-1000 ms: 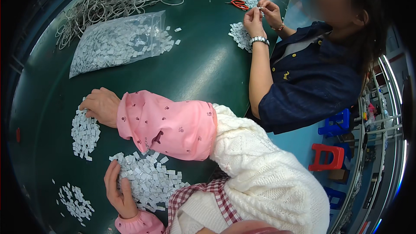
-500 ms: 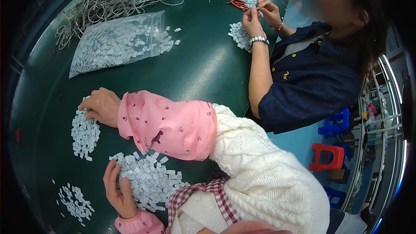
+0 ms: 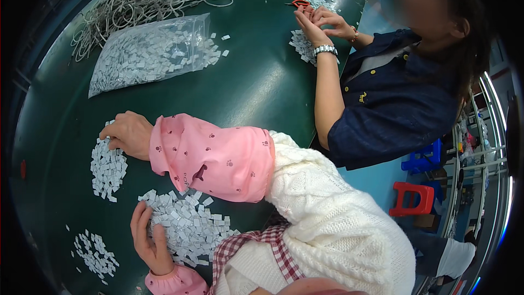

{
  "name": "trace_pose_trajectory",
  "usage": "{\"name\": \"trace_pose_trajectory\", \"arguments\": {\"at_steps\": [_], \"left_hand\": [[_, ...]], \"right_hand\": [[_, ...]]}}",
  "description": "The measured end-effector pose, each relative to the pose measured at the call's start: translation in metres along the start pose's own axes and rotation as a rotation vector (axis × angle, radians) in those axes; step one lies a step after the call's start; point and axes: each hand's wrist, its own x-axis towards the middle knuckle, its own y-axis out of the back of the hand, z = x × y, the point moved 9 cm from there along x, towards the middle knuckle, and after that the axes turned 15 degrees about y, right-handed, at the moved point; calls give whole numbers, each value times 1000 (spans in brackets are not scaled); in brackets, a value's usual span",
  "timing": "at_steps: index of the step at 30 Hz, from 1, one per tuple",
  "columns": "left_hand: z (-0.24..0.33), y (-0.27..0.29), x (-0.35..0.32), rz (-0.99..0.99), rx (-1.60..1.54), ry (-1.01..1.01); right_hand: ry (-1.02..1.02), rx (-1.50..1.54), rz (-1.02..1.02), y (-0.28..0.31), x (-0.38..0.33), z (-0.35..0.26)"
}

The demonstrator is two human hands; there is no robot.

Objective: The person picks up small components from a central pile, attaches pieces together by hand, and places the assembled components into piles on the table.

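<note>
Glossy green tabletop (image 3: pixel 240 101) below, and on it a narrow pile of small white rectangular pieces (image 3: pixel 109 172): right hand (image 3: pixel 132 134) right at its upper end, curled close, and whether a piece sits in its pinch I cannot tell. Looks like fingertip picking; that calls for a light pinch. Nearer, the left hand (image 3: pixel 150 240), half open, nothing visible in it, edges a broader white heap (image 3: pixel 188 226). Beyond, a clear plastic bag (image 3: pixel 144 57) of similar pieces.

Dark lettering (image 3: pixel 186 177) marks the pink sleeve (image 3: pixel 229 147) — a yellow emblem (image 3: pixel 362 97), the navy shirt (image 3: pixel 390 123) — neither clearly readable.
</note>
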Motion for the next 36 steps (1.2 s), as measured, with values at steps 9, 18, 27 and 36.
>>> {"name": "trace_pose_trajectory", "arguments": {"at_steps": [9,18,27,36], "left_hand": [[-30,46,-2,386,-346,109],[-66,57,-2,342,-534,158],[-60,60,-3,439,-533,253],[-60,60,-2,447,-525,252]], "right_hand": [[-39,392,-95,-24,-3,-81],[-2,444,-430,-57,-33,-115],[185,274,-236,-38,-18,-94],[341,-48,14,-15,-9,-61]]}}
